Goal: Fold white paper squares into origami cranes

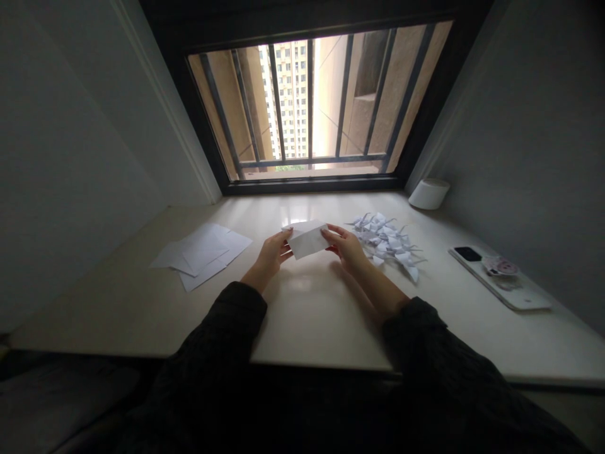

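Observation:
Between my two hands, just above the white tabletop (302,321), is a folded sheet of white paper (308,242). My left hand (274,253) pinches its left edge, thumb on top and fingers underneath. At the opposite edge, my right hand (346,246) grips the paper the same way. Part of the sheet shows as a second layer behind the front flap. Close by my right hand lies a heap of folded white paper cranes (385,239). Loose white paper sheets (210,249) overlap one another to the left of my left hand.
A white phone (505,284) with a round pink grip lies at the right. A white rounded object (429,193) stands in the back right corner. Beyond the table is a dark-framed window (312,185) with bars outside, and walls rise on both sides.

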The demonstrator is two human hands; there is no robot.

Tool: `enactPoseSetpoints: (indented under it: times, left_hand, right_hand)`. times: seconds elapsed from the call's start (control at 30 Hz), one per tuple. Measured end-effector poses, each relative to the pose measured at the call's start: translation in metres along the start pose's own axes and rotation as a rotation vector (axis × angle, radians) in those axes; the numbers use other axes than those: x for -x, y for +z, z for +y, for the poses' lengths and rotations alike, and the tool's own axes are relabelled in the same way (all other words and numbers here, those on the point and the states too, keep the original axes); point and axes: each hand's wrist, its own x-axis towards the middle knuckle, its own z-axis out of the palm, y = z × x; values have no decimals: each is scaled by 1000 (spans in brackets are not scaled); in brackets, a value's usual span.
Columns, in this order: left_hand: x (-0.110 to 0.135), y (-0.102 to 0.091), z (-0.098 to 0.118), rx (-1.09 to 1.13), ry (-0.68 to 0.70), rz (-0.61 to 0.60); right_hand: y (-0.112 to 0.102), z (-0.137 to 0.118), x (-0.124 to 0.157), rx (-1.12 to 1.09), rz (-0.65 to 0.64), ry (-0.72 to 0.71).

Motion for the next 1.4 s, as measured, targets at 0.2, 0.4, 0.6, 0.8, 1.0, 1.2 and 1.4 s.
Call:
enactPoseSetpoints:
  times: [0.2, 0.4, 0.6, 0.8, 1.0, 1.2, 1.4]
  left_hand:
    - [2, 0, 8, -1, -129, -59]
    - [2, -3, 7, -131, -125, -145]
    - [3, -5, 3, -144, -99, -277]
    - [2, -4, 4, -143, -105, -283]
    - [3, -2, 3, -165, -129, -262]
    - [5, -1, 0, -268, -6, -254]
    - [4, 0, 0, -192, -35, -234]
  right_hand:
    - [-2, -3, -2, 19, 11, -44]
    - [-1, -8, 0, 10, -32, -78]
    - [-1, -12, 3, -33, -43, -32]
    - [2, -11, 5, -68, -66, -1]
    - [2, -11, 5, -25, -87, -43]
    - [4, -10, 7, -17, -117, -59]
    - [8, -7, 9, -124, -81, 20]
